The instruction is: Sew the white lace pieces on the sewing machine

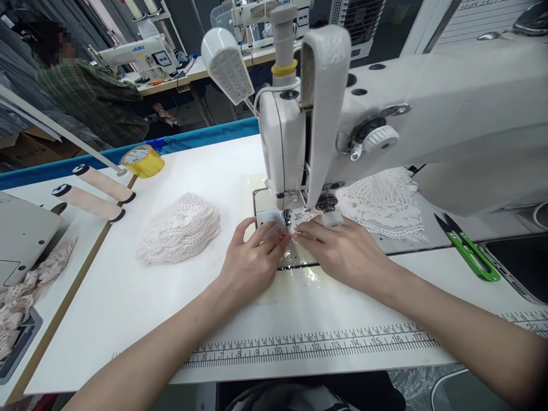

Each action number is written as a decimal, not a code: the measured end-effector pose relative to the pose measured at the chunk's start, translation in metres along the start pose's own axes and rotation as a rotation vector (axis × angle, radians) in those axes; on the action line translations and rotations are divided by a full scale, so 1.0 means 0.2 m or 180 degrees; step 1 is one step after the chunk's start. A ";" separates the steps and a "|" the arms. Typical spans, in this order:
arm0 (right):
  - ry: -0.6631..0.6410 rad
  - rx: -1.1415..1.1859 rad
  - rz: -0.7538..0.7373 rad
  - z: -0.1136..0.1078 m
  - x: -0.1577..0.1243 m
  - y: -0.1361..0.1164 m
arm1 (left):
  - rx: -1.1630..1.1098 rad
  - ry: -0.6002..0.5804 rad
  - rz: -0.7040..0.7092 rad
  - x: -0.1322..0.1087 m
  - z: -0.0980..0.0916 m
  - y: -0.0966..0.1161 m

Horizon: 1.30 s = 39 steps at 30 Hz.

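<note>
Under the needle of a white sewing machine (286, 131), a small piece of white lace (302, 216) lies on the bed beside the presser foot (287, 218). My left hand (254, 257) rests left of the foot, its fingers apart and lying over the shiny metal plate (268, 217), with the tips close to the lace. From the right, my right hand (346, 248) presses its closed fingers on the lace piece, just beside the foot. The fingertips of both hands nearly meet and partly hide the lace edge.
Stacked lace pieces (182, 228) lie left, and more lace (385, 200) lies behind my right hand. Green thread snips (471, 254) and a phone (520, 262) are at right. Yellow tape (143, 161) and thread cones (92, 202) stand left. A person (85, 97) sits beyond.
</note>
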State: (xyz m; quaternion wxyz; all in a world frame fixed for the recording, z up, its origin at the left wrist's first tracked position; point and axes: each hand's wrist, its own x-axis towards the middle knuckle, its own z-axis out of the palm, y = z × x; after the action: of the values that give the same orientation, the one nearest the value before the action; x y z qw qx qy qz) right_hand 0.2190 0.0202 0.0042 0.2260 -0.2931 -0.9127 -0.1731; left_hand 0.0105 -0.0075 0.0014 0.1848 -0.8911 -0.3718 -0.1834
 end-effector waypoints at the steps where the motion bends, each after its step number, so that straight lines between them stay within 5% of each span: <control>1: -0.0002 -0.0006 0.0001 0.00 0.00 0.00 | -0.0004 -0.0008 -0.0004 0.00 0.00 0.00; 39: -0.0397 -0.0108 0.0135 0.02 0.01 0.01 | -0.0114 -0.0196 -0.0469 0.02 0.04 -0.05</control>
State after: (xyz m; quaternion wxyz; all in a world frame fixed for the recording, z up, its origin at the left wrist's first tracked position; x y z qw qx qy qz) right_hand 0.2177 0.0241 0.0018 0.1673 -0.3264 -0.9155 -0.1651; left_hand 0.0067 0.0046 -0.0018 0.1434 -0.8697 -0.4385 -0.1756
